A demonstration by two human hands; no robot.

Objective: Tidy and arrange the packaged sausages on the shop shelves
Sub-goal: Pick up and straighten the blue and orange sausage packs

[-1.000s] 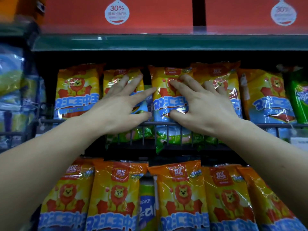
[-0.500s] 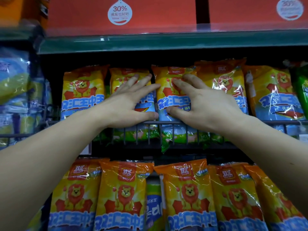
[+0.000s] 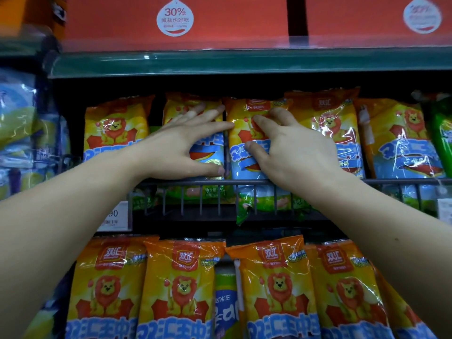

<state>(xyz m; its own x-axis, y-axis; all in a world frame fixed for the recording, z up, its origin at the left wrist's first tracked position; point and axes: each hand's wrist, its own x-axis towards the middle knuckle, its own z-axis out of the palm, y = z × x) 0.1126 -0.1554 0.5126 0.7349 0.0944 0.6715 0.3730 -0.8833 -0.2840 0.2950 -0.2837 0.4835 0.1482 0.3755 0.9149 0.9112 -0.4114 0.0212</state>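
A shop shelf fills the whole view. Up top, red boxes [image 3: 220, 20] sit on a green shelf edge [image 3: 244, 62], and one box has a round white sticker [image 3: 175, 19] that says 30%. Below is the middle shelf, where a row of yellow and orange sausage packs [image 3: 401, 143] with a lion picture stands upright behind a dark wire rail [image 3: 244, 182]. Both bare arms reach up to this row. The left hand [image 3: 181, 148] lies on the second pack [image 3: 208, 155] from the left. Its fingers are stretched out and spread over the top part, and its thumb lies low on the pack, just above the rail. It only presses and is not closed round anything. The right hand [image 3: 293, 152] rests on the third pack [image 3: 242, 135], right beside the second one. Its fingers are bent a little, and the fingertips and thumb push on the front of the pack without wrapping round it. The two hands are close together but apart. A green pack [image 3: 442, 133] stands at the right end of the row, and blurry blue packs [image 3: 17, 118] sit off to the left. A white price tag [image 3: 115, 215] hangs under the first pack. On the shelf below, nearer to us, more lion packs [image 3: 181, 289] stand side by side, with a blue and green pack [image 3: 226, 304] tucked between two of them.
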